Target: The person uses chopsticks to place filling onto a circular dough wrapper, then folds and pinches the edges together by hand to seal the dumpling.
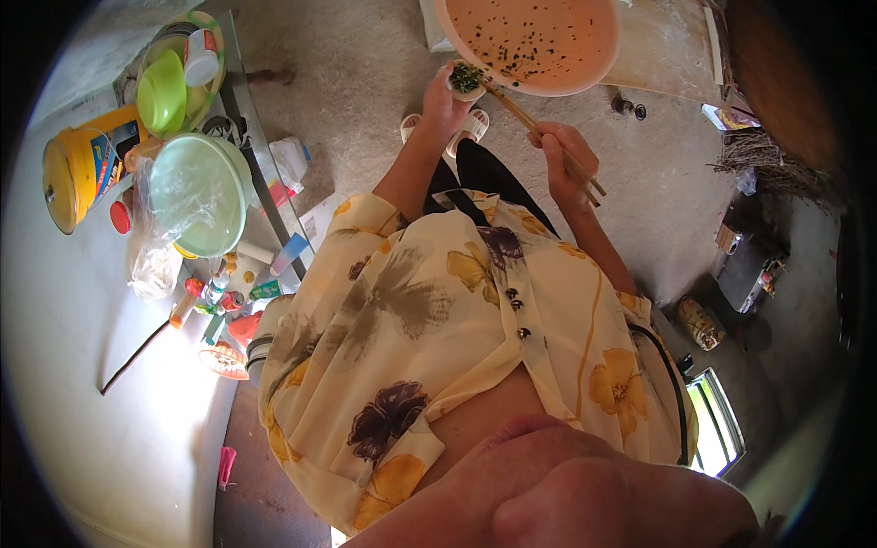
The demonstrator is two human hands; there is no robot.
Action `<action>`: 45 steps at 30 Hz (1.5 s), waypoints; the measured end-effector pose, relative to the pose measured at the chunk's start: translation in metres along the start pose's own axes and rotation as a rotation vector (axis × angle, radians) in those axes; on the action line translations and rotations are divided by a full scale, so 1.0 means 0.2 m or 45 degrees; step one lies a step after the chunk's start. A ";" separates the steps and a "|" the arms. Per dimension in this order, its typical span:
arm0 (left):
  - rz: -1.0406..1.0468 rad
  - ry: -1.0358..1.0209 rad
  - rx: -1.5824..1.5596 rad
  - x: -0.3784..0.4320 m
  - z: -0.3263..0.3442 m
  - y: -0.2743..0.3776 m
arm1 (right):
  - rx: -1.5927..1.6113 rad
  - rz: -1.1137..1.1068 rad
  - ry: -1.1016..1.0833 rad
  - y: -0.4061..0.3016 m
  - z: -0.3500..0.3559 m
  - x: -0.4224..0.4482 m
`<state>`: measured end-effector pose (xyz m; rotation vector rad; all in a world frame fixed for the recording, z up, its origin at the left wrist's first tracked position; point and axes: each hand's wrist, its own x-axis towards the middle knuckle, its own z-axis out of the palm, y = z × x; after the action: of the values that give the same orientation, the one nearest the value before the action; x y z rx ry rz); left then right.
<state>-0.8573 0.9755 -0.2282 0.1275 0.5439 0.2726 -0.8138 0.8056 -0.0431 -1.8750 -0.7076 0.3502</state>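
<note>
In my left hand (444,103) lies a round dough wrapper (468,94), cupped in the palm. A mound of chopped green filling (464,77) sits on it. My right hand (567,163) grips a pair of wooden chopsticks (515,113) near their rear ends, and their tips touch the edge of the filling. Just beyond both hands is a large orange-pink basin (606,65), its inner wall dotted with dark green bits. The basin's far side is cut off by the top of the view.
At left, a glass-topped table (270,161) bears a pale green basin (236,185) with clear plastic, a lime green bowl (161,92) and a yellow bucket (79,171). A wooden board (661,51) is right of the basin. Bundled twigs (767,161) lie far right.
</note>
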 end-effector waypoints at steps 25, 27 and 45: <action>-0.198 0.126 0.263 -0.42 0.40 0.30 | 1.229 0.776 0.061 0.32 -0.31 0.08; -0.228 0.081 0.300 -0.42 0.49 0.32 | 1.297 0.767 0.014 0.33 -0.34 0.12; -0.209 -0.008 0.467 -0.28 0.75 0.24 | 1.187 0.693 -0.089 0.35 -0.47 0.31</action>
<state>-0.8362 0.9976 -0.0644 0.4366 0.5906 0.0099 -0.6920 0.7558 -0.0625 -1.1154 -0.0068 0.9151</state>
